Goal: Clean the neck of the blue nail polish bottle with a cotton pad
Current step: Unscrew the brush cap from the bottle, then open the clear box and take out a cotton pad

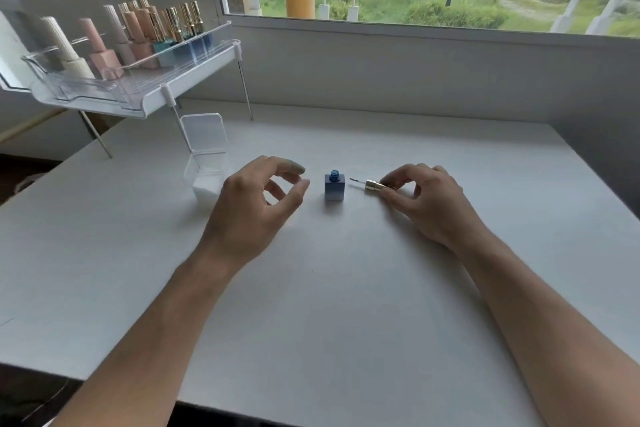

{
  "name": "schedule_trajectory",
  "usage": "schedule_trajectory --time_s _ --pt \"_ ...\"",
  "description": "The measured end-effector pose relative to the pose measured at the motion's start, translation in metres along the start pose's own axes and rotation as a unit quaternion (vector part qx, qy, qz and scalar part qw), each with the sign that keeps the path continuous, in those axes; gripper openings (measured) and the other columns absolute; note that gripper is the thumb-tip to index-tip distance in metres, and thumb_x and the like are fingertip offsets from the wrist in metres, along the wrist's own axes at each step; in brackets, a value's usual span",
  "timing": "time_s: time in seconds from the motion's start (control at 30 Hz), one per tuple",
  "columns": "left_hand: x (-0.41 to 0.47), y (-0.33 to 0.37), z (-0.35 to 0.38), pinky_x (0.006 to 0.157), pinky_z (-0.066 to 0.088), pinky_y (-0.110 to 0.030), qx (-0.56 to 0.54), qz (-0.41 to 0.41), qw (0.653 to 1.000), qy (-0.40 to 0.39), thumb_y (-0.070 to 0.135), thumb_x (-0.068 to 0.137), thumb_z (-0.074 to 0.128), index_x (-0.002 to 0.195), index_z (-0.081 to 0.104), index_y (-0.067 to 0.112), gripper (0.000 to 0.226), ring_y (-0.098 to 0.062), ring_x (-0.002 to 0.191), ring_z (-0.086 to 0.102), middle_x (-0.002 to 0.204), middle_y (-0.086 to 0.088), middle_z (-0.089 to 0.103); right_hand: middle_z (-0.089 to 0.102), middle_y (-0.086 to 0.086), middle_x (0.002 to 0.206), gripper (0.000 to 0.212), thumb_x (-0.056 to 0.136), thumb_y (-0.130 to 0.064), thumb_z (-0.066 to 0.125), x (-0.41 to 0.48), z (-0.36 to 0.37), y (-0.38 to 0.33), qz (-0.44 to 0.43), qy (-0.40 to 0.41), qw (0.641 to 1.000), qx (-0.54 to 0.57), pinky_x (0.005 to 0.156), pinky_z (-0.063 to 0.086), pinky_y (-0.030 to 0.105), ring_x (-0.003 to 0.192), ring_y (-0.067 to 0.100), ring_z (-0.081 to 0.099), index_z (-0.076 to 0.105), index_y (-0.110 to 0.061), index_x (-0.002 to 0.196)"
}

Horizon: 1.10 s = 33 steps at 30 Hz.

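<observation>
The blue nail polish bottle (334, 188) stands upright and uncapped in the middle of the white table (346, 288), its threaded blue neck bare. To its right lies the gold cap with its thin brush (370, 184), brush tip pointing at the bottle; my right hand (426, 201) pinches the cap against the table. My left hand (256, 204) hovers just left of the bottle, fingers curled apart and holding nothing. Behind my left hand sits a clear box of white cotton pads (207, 184) with its lid standing open; my hand partly hides it.
A clear raised rack (138, 87) on thin metal legs stands at the back left, carrying several nail polish bottles with tall caps. A wall and a window sill run along the table's far and right sides.
</observation>
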State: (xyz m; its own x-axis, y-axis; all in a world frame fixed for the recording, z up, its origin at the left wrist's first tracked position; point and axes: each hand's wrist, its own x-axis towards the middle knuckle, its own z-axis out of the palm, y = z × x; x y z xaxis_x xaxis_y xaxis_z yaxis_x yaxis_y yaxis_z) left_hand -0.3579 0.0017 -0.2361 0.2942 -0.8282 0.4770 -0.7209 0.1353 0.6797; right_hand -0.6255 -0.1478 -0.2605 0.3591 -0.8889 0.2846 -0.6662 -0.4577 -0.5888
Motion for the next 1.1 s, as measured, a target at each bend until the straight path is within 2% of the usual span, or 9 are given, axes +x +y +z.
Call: schedule_trajectory --time_s 0.1,0.2,0.37,0.47,0.6,0.77,0.9,1.0,1.1 --pt "-0.013 -0.003 -0.016 0.068 0.048 -0.013 0.020 -0.046 0.993 0.111 0.031 0.101 0.081 0.097 0.072 0.018 0.016 -0.011 0.080 0.066 0.093 0.007 0.073 0.071 -0.023 0.103 0.021 0.098 -0.060 0.074 0.000 0.001 0.001 0.000 0.001 1.000 -0.002 0.102 0.050 0.055 0.098 0.012 0.050 0.077 -0.042 0.108" --pt "-0.021 -0.015 -0.027 0.083 0.050 -0.030 0.045 -0.129 0.972 0.193 0.036 0.094 0.087 0.107 0.062 0.009 0.039 -0.026 0.095 0.060 0.106 -0.001 0.060 0.072 -0.023 0.105 0.023 0.097 -0.059 0.074 -0.001 0.001 0.001 -0.003 0.001 1.000 -0.004 0.102 0.050 0.055 0.100 0.013 0.050 0.077 -0.041 0.112" --pt "-0.021 -0.039 -0.029 0.116 0.042 -0.054 0.082 -0.211 0.956 0.186 0.045 0.079 0.098 0.125 0.043 -0.005 0.087 -0.040 0.137 0.044 0.125 -0.012 0.045 0.073 -0.022 0.110 0.024 0.097 -0.051 0.078 0.000 0.000 0.000 -0.006 -0.006 1.000 -0.001 0.104 0.051 0.057 0.103 0.015 0.051 0.076 -0.039 0.118" --pt "-0.015 -0.048 -0.027 0.118 0.042 -0.056 0.077 -0.235 0.954 0.168 0.046 0.076 0.101 0.131 0.039 -0.003 0.096 -0.042 0.143 0.040 0.141 -0.022 0.047 0.075 -0.021 0.113 0.027 0.096 -0.050 0.080 -0.002 -0.001 -0.002 -0.009 -0.010 1.000 -0.001 0.104 0.051 0.057 0.105 0.016 0.052 0.076 -0.038 0.120" --pt "-0.008 -0.052 -0.024 0.111 0.046 -0.049 0.081 -0.248 0.952 0.158 0.043 0.080 0.098 0.132 0.043 0.000 0.087 -0.041 0.141 0.047 0.139 -0.024 0.054 0.075 -0.021 0.114 0.035 0.093 -0.057 0.079 -0.003 -0.002 -0.005 -0.008 -0.012 1.000 0.001 0.104 0.051 0.056 0.106 0.016 0.052 0.075 -0.037 0.122" --pt "-0.010 -0.053 -0.019 0.103 0.051 -0.051 0.085 -0.227 0.956 0.165 0.034 0.088 0.088 0.128 0.050 0.000 0.065 -0.042 0.129 0.056 0.134 -0.020 0.060 0.074 -0.021 0.116 0.039 0.093 -0.060 0.080 -0.006 -0.006 -0.009 -0.006 -0.004 1.000 0.013 0.104 0.052 0.054 0.108 0.014 0.052 0.075 -0.037 0.124" --pt "-0.015 -0.053 -0.016 0.098 0.054 -0.054 0.095 -0.180 0.966 0.161 0.035 0.089 0.087 0.128 0.056 0.008 0.057 -0.039 0.125 0.056 0.131 -0.013 0.063 0.075 -0.018 0.116 0.043 0.093 -0.063 0.076 -0.009 -0.013 -0.016 -0.029 0.013 0.999 0.016 0.100 0.054 0.048 0.112 0.015 0.054 0.074 -0.036 0.126" --pt "-0.018 -0.053 -0.015 0.098 0.052 -0.050 0.091 -0.131 0.975 0.154 0.031 0.088 0.088 0.128 0.058 0.013 0.054 -0.037 0.121 0.056 0.128 -0.009 0.063 0.077 -0.016 0.112 0.035 0.098 -0.056 0.076 -0.012 -0.019 -0.029 -0.066 0.046 0.997 0.008 0.090 0.050 0.039 0.108 0.016 0.055 0.074 -0.034 0.125" --pt "-0.019 -0.053 -0.014 0.096 0.051 -0.047 0.096 -0.089 0.979 0.155 0.027 0.086 0.090 0.126 0.060 0.012 0.052 -0.037 0.115 0.057 0.123 -0.009 0.063 0.078 -0.018 0.105 0.028 0.101 -0.051 0.076 -0.017 -0.025 -0.048 -0.104 0.070 0.992 0.022 0.088 0.039 0.029 0.096 -0.004 0.052 0.076 -0.032 0.122"
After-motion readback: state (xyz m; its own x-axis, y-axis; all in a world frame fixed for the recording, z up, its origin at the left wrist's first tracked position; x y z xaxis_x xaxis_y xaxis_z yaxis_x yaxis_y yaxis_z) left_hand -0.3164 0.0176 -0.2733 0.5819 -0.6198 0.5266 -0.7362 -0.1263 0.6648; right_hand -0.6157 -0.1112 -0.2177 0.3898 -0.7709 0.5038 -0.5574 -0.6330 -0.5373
